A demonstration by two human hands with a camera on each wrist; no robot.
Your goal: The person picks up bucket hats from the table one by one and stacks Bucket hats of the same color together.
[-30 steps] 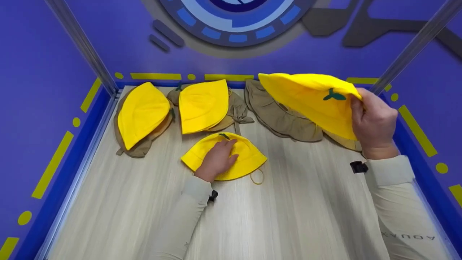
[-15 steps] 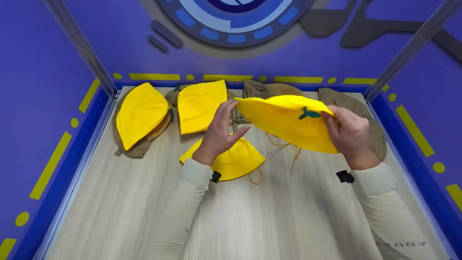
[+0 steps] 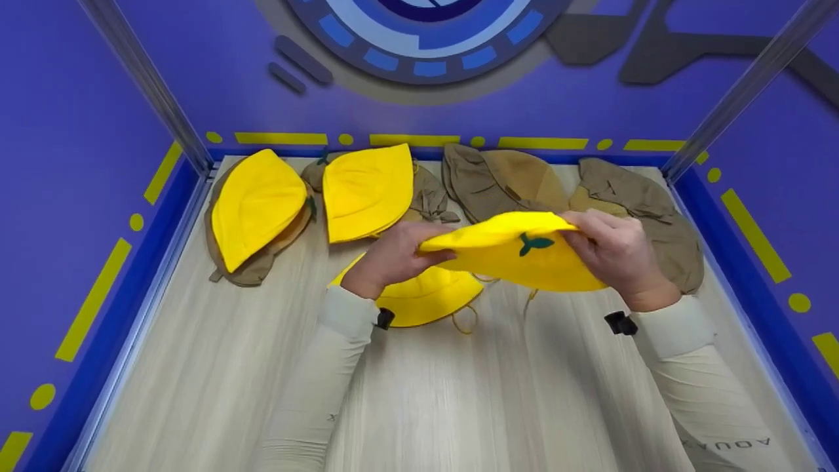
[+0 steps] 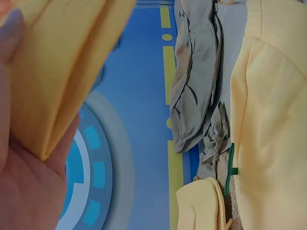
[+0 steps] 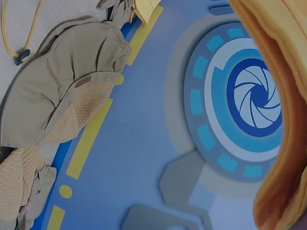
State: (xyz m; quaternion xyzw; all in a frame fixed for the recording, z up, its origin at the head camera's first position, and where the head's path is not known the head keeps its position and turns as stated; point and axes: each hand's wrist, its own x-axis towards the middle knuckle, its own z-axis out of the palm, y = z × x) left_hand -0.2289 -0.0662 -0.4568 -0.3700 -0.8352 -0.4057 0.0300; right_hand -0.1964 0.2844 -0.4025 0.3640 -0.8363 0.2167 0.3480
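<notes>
A yellow bucket hat (image 3: 505,252) with a green leaf tab hangs above the table, held flat between both hands. My left hand (image 3: 401,254) pinches its left tip, thumb underneath. At its right end my right hand (image 3: 619,252) grips the brim. Another yellow hat (image 3: 432,295) lies on the table below, partly covered by my left hand and the raised hat; its thin cord loop shows at the right. In the left wrist view, the folded tip of the held hat (image 4: 62,72) rests in the palm. The right wrist view shows only its edge (image 5: 283,143).
Along the back lie two yellow hats (image 3: 262,206) (image 3: 368,193), each over a brown hat. Further right are two brown hats with tan mesh (image 3: 485,180) (image 3: 642,196). Blue-purple panels (image 3: 419,118) and metal posts (image 3: 141,85) enclose the wood-grain table (image 3: 446,400).
The right hand has brought the raised yellow hat left and down from over the brown hats. The left hand has left the lying hat and taken hold of the raised hat's left tip.
</notes>
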